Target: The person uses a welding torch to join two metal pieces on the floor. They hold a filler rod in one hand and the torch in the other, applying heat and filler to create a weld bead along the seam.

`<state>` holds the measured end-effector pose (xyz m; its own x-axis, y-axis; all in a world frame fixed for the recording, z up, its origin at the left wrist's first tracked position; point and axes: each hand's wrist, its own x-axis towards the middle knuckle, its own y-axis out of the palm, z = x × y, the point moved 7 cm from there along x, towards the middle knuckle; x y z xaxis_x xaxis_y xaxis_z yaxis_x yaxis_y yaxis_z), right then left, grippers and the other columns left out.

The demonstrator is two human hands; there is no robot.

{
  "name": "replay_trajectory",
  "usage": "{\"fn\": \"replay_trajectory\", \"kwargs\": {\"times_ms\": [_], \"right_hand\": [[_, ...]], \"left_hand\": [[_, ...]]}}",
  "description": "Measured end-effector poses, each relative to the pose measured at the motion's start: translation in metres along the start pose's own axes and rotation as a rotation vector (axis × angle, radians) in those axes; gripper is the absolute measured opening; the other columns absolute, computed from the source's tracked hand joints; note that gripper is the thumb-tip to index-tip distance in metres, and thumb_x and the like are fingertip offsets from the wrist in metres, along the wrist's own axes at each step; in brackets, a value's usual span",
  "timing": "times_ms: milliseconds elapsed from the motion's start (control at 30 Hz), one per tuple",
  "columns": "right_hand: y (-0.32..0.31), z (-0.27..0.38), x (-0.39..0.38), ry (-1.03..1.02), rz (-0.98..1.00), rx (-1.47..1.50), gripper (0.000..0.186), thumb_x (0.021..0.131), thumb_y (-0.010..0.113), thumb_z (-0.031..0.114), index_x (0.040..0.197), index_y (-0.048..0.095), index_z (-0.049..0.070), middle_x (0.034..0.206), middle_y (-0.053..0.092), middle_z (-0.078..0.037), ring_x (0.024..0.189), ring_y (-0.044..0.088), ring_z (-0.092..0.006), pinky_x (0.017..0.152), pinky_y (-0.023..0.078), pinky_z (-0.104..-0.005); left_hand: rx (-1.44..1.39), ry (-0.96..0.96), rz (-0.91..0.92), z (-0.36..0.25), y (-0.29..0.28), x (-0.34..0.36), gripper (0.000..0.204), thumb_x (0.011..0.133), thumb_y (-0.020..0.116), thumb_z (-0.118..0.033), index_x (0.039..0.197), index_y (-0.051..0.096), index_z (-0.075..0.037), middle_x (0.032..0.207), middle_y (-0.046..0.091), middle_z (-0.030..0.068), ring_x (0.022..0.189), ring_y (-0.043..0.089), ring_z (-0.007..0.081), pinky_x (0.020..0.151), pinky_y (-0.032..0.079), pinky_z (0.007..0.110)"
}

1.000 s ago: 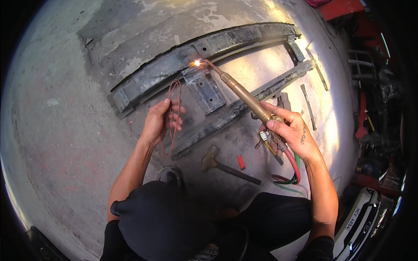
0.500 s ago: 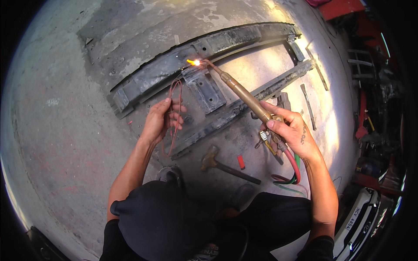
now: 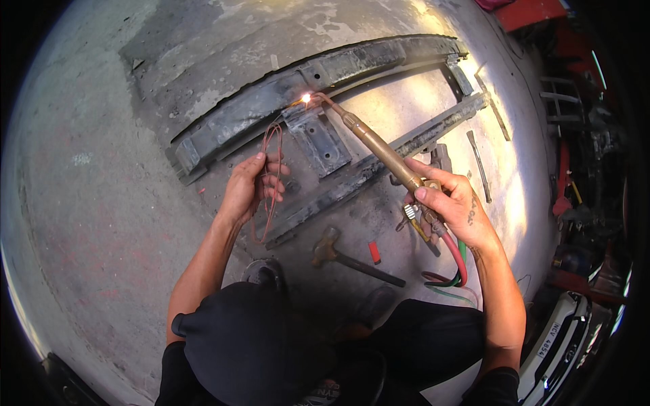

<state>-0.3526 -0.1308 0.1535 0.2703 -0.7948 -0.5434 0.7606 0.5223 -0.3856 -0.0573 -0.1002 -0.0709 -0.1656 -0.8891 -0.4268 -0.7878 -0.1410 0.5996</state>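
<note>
My right hand (image 3: 450, 203) is closed around the valve end of a brass gas welding torch (image 3: 379, 147). Its bent tip gives off a bright glow at the joint where a bracket plate (image 3: 321, 145) meets a long curved dark metal beam (image 3: 250, 99). Between thumb and fingers, my left hand (image 3: 254, 183) holds a looped coil of thin copper-coloured filler wire (image 3: 269, 216). The wire's upper end reaches up toward the glow; whether it touches the metal there I cannot tell. Red and green hoses (image 3: 458, 260) trail from the torch below my right hand.
A hammer (image 3: 352, 260) and a small red lighter-like object (image 3: 374, 253) lie on the concrete floor near my feet. A second metal rail (image 3: 379, 162) runs below the beam. Farther right lie a metal bar (image 3: 479, 166), a detached car bumper (image 3: 560, 348) and dark parts with red metalwork.
The yellow flame beside the torch tip has shrunk to a thinner orange streak. Both hands and the torch have stayed almost in place.
</note>
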Motion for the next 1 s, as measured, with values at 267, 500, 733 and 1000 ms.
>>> {"fn": "replay_trajectory", "kwargs": {"times_ms": [267, 500, 733, 1000], "right_hand": [[-0.0006, -0.0018, 0.0005, -0.007, 0.010, 0.011, 0.059, 0.100, 0.068, 0.019, 0.155, 0.052, 0.003, 0.090, 0.071, -0.009, 0.055, 0.066, -0.0139, 0.046, 0.054, -0.0299], [0.0003, 0.0012, 0.0000, -0.003, 0.005, 0.010, 0.059, 0.100, 0.068, 0.019, 0.154, 0.052, 0.003, 0.090, 0.071, -0.009, 0.055, 0.066, -0.0137, 0.046, 0.054, -0.0300], [0.0005, -0.0006, 0.0004, -0.006, 0.005, 0.017, 0.059, 0.099, 0.068, 0.019, 0.154, 0.052, 0.003, 0.091, 0.071, -0.010, 0.055, 0.066, -0.0142, 0.046, 0.053, -0.0303], [0.0000, -0.0014, 0.0016, -0.006, 0.008, 0.012, 0.060, 0.099, 0.068, 0.018, 0.155, 0.052, 0.002, 0.091, 0.072, -0.010, 0.056, 0.066, -0.0142, 0.046, 0.053, -0.0302]], "left_hand": [[-0.004, 0.003, 0.004, 0.0009, -0.0004, 0.0016, 0.047, 0.115, 0.040, -0.034, 0.132, 0.056, 0.007, 0.108, 0.070, 0.0188, 0.074, 0.070, 0.0209, 0.061, 0.063, 0.035], [-0.010, 0.005, 0.002, 0.0014, -0.0012, 0.0021, 0.048, 0.115, 0.041, -0.035, 0.131, 0.056, 0.007, 0.108, 0.070, 0.0188, 0.073, 0.070, 0.0207, 0.061, 0.064, 0.035], [-0.004, 0.006, -0.004, 0.0012, -0.0011, 0.0033, 0.048, 0.115, 0.040, -0.035, 0.132, 0.056, 0.008, 0.107, 0.070, 0.0187, 0.073, 0.070, 0.0204, 0.060, 0.064, 0.035], [-0.006, 0.008, 0.004, 0.0001, 0.0002, 0.0029, 0.048, 0.115, 0.040, -0.035, 0.132, 0.056, 0.008, 0.107, 0.070, 0.0185, 0.073, 0.070, 0.0202, 0.061, 0.064, 0.035]]}}
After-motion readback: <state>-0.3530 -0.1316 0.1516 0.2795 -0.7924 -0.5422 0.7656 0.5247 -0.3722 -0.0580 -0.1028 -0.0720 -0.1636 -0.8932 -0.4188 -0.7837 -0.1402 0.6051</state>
